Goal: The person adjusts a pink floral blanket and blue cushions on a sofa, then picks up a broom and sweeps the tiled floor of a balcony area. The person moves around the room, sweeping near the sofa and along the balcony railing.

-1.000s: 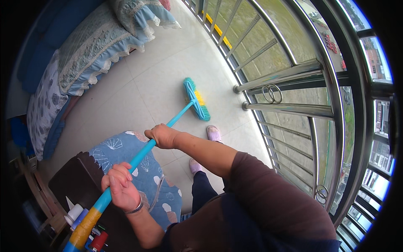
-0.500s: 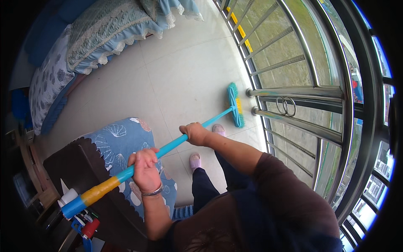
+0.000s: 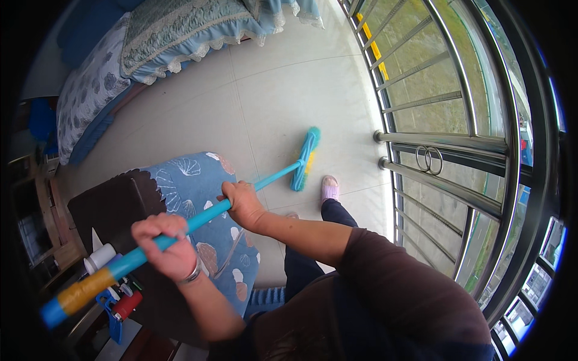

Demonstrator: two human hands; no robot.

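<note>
A broom (image 3: pixel 274 176) with a long turquoise handle slants across the view, its top end wrapped in yellow and blue at the lower left. Its turquoise head with green and yellow bristles rests on the pale tiled floor, left of the railing. My left hand (image 3: pixel 167 243) is closed round the upper handle, a silver bangle on the wrist. Farther down the handle, my right hand (image 3: pixel 242 204) grips it with wrapped fingers. Both hands are over a blue patterned cloth (image 3: pixel 208 256) on a seat.
A metal railing (image 3: pixel 448 139) runs along the right by the window. A bed (image 3: pixel 198 36) with a lace-edged cover stands at the upper left. Beside the dark brown covered furniture (image 3: pixel 114 207) lie a white roll (image 3: pixel 99 257) and a red item (image 3: pixel 127 305). My pink shoe (image 3: pixel 329 188) is on the floor.
The broom head has moved left, away from the railing. Both hands have drawn back to the left with the handle, and its top end sits farther toward the lower left.
</note>
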